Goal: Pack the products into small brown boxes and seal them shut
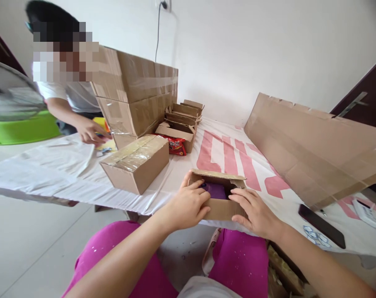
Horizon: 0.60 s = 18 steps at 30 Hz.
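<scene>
A small open cardboard box [224,210] sits at the table's front edge, its back flap raised. Inside it lies something purple [217,191], whose kind I cannot make out. My left hand [192,203] grips the box's left end, thumb on the front wall and fingertips reaching over the rim beside the purple thing. On the opposite end, my right hand [250,207] holds the box with its fingers bent over the right rim and the thumb low at the front. To the left stands a taped-shut carton [138,163].
Stacked cartons [144,82] rise at the left, with open boxes [178,128] and a red packet [177,146] beside them. A cardboard sheet [312,149] leans at the right, near a phone [321,225]. Another person's hand [91,131] is across the table, near a fan [15,103].
</scene>
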{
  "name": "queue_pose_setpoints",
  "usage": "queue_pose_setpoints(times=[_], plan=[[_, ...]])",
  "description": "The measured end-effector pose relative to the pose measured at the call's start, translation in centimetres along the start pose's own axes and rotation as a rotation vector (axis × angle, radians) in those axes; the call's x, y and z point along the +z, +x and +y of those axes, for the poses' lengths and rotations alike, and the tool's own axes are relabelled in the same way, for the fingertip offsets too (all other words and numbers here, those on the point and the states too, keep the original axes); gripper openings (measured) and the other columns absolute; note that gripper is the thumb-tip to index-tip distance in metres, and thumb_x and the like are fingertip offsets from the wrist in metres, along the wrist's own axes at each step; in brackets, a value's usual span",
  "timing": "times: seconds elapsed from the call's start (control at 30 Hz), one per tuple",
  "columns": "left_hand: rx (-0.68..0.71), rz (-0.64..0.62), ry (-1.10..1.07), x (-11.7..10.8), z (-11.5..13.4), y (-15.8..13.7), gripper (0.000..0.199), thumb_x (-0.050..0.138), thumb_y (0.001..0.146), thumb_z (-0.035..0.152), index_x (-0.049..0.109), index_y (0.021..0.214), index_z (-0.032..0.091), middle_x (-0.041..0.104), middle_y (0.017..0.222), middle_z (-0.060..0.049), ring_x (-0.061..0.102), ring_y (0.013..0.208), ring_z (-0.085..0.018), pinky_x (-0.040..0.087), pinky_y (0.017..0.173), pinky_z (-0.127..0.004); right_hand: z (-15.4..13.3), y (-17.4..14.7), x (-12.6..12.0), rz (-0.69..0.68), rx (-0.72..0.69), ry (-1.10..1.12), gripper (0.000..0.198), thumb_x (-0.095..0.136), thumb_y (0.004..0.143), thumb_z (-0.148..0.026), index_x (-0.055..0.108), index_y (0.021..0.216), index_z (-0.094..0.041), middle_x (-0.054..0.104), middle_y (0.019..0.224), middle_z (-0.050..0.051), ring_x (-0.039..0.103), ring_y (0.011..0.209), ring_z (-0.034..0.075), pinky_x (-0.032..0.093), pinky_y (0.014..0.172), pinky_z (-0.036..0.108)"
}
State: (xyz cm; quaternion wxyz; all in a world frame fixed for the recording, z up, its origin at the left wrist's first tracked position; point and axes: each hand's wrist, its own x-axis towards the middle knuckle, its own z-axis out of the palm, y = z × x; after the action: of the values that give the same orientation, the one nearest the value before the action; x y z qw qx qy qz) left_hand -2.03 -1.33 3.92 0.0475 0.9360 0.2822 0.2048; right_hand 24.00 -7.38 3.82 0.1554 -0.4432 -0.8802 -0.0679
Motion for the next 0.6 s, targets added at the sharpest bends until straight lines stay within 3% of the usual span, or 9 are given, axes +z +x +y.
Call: queue_pose_setpoints(times=[0.07,0.17,0.27,0.33,0.47,0.6], plan=[[-0.042,0.021,0.045,-0.1,-0.1,-0.2,0.023,0.059,0.084,0.041,0.065,0.077,0.020,0.066,0.088,-0.006,0.054,0.112,-0.030,0.007,0.114,-0.065,0.5,0.8,-0.4,-0.086,-0.022,0.009,0.045,0.041,0.095,-0.052,0.057,0.120,-0.018,0.064,0.116,0.013,0.052,0.118,0.028,0.035,0.103,0.051],[-0.058,0.077,0.081,-0.1,-0.2,-0.4,0.033,0.061,0.082,0.052,0.067,0.082,0.020,0.061,0.112,-0.010,0.045,0.124,-0.035,0.008,0.114,-0.067,1.2,2.0,-1.0,-0.193,-0.049,-0.032,0.049,0.036,0.094,-0.057,0.065,0.101,-0.018,0.068,0.101,0.010,0.049,0.120,0.030,0.023,0.107,0.059],[-0.063,0.105,0.079,-0.1,-0.5,-0.5,0.040,0.059,0.083,0.054,0.063,0.103,0.020,0.051,0.133,-0.012,0.030,0.137,-0.039,0.020,0.112,-0.064,1.5,2.9,-1.7,-0.191,-0.057,-0.119,0.046,0.039,0.094,-0.056,0.066,0.089,-0.018,0.066,0.094,0.009,0.051,0.113,0.029,0.021,0.108,0.058],[-0.082,0.122,0.066,-0.4,-0.9,-0.7,0.044,0.061,0.084,0.051,0.057,0.113,0.019,0.047,0.137,-0.014,0.035,0.134,-0.037,0.032,0.108,-0.057,1.6,3.1,-2.2,-0.146,-0.024,-0.186,0.037,0.045,0.094,-0.048,0.067,0.089,-0.018,0.064,0.093,0.009,0.053,0.105,0.026,0.027,0.105,0.052],[-0.173,0.183,0.080,-1.4,-1.6,-1.0,0.032,0.060,0.087,0.040,0.055,0.111,0.018,0.056,0.125,-0.013,0.055,0.111,-0.029,0.046,0.093,-0.045,1.8,3.0,-3.1,-0.108,0.076,-0.340,0.017,0.055,0.090,-0.028,0.070,0.091,-0.019,0.063,0.086,0.007,0.053,0.092,0.024,0.034,0.095,0.046],[-0.272,0.172,0.252,-2.1,-1.8,-1.1,0.017,0.061,0.087,0.034,0.061,0.085,0.017,0.061,0.097,-0.010,0.053,0.103,-0.030,0.045,0.088,-0.045,2.1,2.6,-2.8,-0.155,0.067,-0.414,0.016,0.060,0.085,-0.016,0.072,0.093,-0.022,0.064,0.085,0.007,0.052,0.090,0.025,0.035,0.086,0.044]])
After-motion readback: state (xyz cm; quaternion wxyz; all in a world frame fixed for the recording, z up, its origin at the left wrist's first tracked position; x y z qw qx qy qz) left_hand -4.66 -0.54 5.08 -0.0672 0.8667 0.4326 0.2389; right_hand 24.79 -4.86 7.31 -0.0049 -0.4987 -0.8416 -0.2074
